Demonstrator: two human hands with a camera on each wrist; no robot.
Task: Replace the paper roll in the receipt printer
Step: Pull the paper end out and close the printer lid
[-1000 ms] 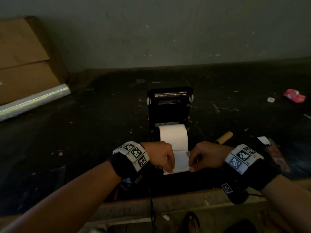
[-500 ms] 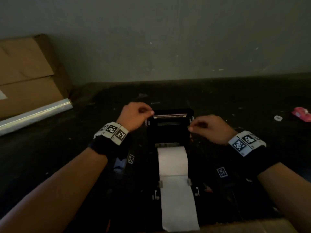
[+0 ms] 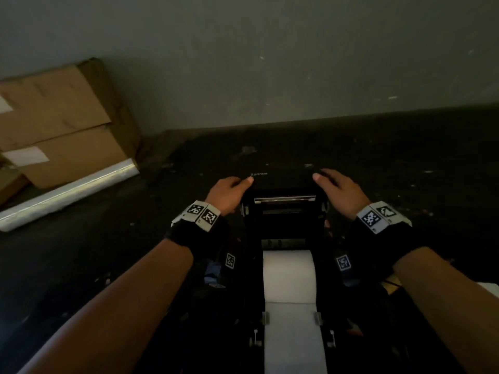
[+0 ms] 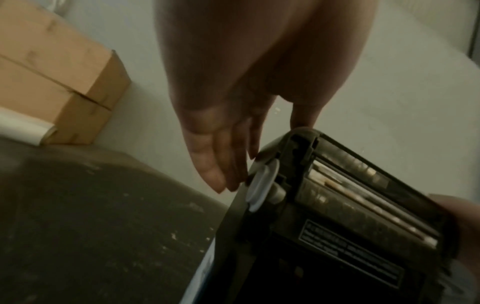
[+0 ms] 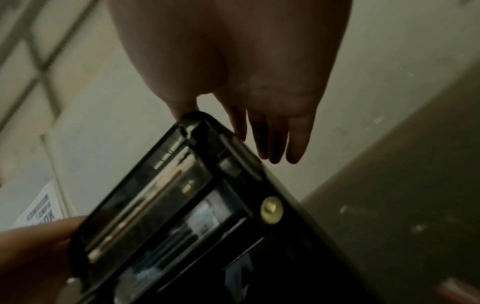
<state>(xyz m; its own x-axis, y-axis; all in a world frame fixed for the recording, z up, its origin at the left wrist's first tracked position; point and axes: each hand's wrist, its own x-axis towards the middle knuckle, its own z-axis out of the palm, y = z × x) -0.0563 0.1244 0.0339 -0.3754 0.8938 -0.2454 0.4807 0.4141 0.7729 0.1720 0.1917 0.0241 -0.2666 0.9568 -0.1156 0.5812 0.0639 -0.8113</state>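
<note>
Your two hands sit on the raised lid [image 3: 283, 182] of the one receipt printer [image 3: 286, 228], one at each top corner. Your left hand [image 3: 228, 194] has its thumb laid on the lid's top edge and its fingers [image 4: 221, 162] hanging straight down the lid's left side, their tips just beside a pale round knob [image 4: 261, 185] — a loose, fairly wide hold, nothing curled tight. Your right hand [image 3: 341, 193] mirrors it: thumb on the top right corner, fingers [image 5: 275, 139] straight down past the lid's right side.

The lid stands open, its inner face turned toward you, with one shiny metal bar [image 3: 285, 199] across it. Below it, in the printer's bay, lies the single white paper roll [image 3: 289, 275], and one strip of paper [image 3: 294, 338] runs from it toward you between two small guides.

The printer stands on a dark, speckled worktop [image 3: 81, 265]. Far left, against the wall, are two stacked cardboard boxes [image 3: 62, 136] — and one long silvery roll [image 3: 70, 195] lying in front of them
</note>
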